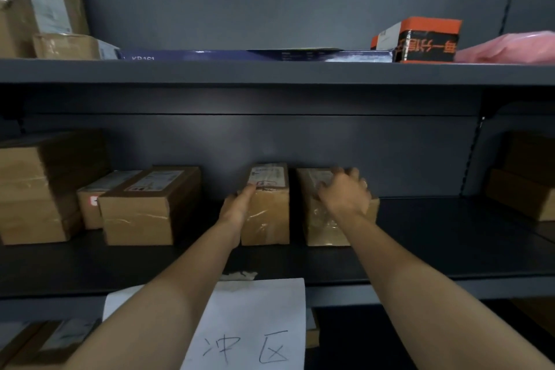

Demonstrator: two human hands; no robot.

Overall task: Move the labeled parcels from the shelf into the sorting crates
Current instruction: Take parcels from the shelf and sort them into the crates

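Two narrow brown cardboard parcels stand side by side on the middle shelf [420,237]. The left parcel [270,207] carries a white label on top; my left hand [237,204] lies flat against its left side with the thumb on its top edge. The right parcel [318,219] is wrapped in shiny tape; my right hand [345,192] curls over its top and right side. Both parcels rest on the shelf. No sorting crate is in view.
More labeled boxes [147,207] and a larger carton [39,186] sit to the left on the same shelf. Above, the upper shelf holds an orange box [420,39], a flat blue box [255,55] and a pink bag [510,48]. A handwritten paper sign [255,324] hangs from the shelf edge.
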